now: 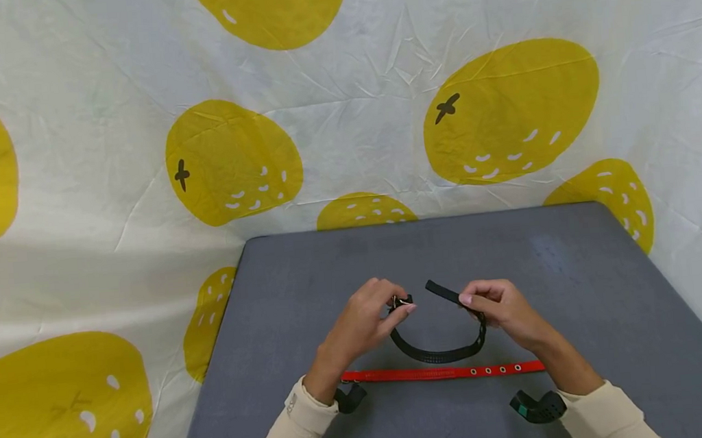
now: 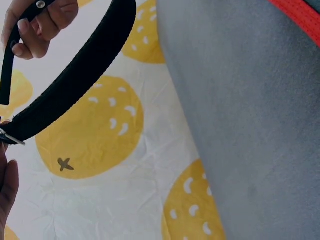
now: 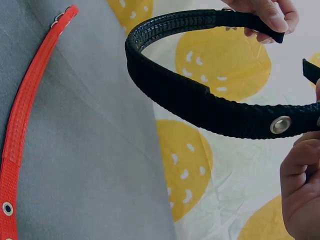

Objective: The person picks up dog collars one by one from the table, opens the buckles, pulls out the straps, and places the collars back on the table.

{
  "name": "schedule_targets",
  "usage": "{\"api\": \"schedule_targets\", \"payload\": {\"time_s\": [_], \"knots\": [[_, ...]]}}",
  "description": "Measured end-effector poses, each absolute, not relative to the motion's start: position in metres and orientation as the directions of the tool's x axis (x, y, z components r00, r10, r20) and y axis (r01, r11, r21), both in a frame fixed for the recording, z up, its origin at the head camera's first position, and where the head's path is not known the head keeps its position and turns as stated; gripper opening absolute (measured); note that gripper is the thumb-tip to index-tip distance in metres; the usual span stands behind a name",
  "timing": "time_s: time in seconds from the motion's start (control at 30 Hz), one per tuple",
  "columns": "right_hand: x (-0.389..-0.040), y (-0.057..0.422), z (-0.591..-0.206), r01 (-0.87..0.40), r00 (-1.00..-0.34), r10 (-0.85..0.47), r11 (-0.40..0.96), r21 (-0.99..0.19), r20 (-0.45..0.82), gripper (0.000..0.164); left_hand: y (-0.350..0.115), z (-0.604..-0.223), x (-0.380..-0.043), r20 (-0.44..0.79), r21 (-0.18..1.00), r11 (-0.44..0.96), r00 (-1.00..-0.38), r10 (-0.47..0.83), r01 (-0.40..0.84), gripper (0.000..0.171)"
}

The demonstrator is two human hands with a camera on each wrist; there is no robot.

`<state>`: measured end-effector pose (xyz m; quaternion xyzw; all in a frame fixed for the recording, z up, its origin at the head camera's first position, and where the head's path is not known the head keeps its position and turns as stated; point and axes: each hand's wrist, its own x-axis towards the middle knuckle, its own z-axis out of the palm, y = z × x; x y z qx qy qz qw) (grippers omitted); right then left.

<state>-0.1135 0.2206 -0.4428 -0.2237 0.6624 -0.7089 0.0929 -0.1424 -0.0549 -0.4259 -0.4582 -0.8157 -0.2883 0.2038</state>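
A black pet collar hangs in a downward curve above the table, raised between the two hands. At its buckle end, the left hand pinches the strap between thumb and fingers. The right hand grips the other end, whose free tip points up and left. A metal eyelet shows near the right fingers in the right wrist view. The two ends are apart. Below, a red collar with several metal eyelets lies straight across the table, untouched by either hand.
A grey padded table spreads under the hands. Behind it and at its sides hangs a white cloth printed with yellow fruit. A dark band sits on each wrist, beside the cream sleeves.
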Motion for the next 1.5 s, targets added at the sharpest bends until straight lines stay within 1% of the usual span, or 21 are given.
{"api": "schedule_targets", "payload": {"time_s": [0.17,0.3,0.47,0.6,0.8,0.97,1.07,1.17,1.27,1.33,1.4,1.5], "knots": [[-0.114,0.222,-0.443,-0.189,-0.909,-0.361,-0.085,-0.978,0.207,0.018,-0.057,-0.426,-0.144,0.604,0.301,0.410,-0.505,0.617,0.861,0.020],[-0.114,0.226,-0.445,-0.207,-0.922,-0.322,-0.062,-0.976,0.216,0.016,-0.058,-0.427,-0.145,0.599,0.330,0.421,-0.532,0.598,0.845,0.023],[-0.114,0.230,-0.446,-0.201,-0.929,-0.305,-0.051,-0.978,0.207,0.014,-0.060,-0.426,-0.146,0.562,0.362,0.474,-0.594,0.576,0.803,0.022],[-0.114,0.231,-0.447,-0.205,-0.927,-0.305,-0.071,-0.976,0.217,0.015,-0.061,-0.426,-0.146,0.530,0.403,0.526,-0.659,0.534,0.749,0.018],[-0.114,0.233,-0.448,-0.186,-0.929,-0.309,-0.091,-0.978,0.205,0.016,-0.064,-0.429,-0.148,0.527,0.472,0.577,-0.738,0.421,0.666,0.014],[-0.114,0.234,-0.448,-0.215,-0.923,-0.285,-0.173,-0.961,0.258,0.014,-0.067,-0.432,-0.149,0.534,0.538,0.596,-0.788,0.306,0.596,0.015],[-0.113,0.235,-0.448,-0.212,-0.937,-0.235,-0.207,-0.955,0.259,0.010,-0.071,-0.435,-0.150,0.548,0.583,0.577,-0.801,0.241,0.572,0.015],[-0.112,0.237,-0.450,-0.221,-0.954,-0.161,-0.192,-0.956,0.253,0.012,-0.075,-0.438,-0.151,0.569,0.614,0.561,-0.804,0.173,0.556,0.017],[-0.113,0.238,-0.453,-0.268,-0.954,-0.091,-0.172,-0.948,0.286,0.008,-0.079,-0.441,-0.152,0.593,0.622,0.570,-0.798,0.106,0.538,0.018],[-0.115,0.239,-0.454,-0.294,-0.950,-0.049,-0.189,-0.937,0.308,0.006,-0.082,-0.442,-0.153,0.605,0.624,0.580,-0.794,0.067,0.524,0.017],[-0.116,0.239,-0.455,-0.300,-0.950,-0.014,-0.234,-0.925,0.312,0.010,-0.086,-0.443,-0.154,0.612,0.629,0.586,-0.790,0.030,0.510,0.015],[-0.117,0.242,-0.455,-0.278,-0.956,0.003,-0.318,-0.906,0.292,0.023,-0.092,-0.445,-0.156,0.609,0.648,0.592,-0.793,-0.025,0.479,0.012]]}}
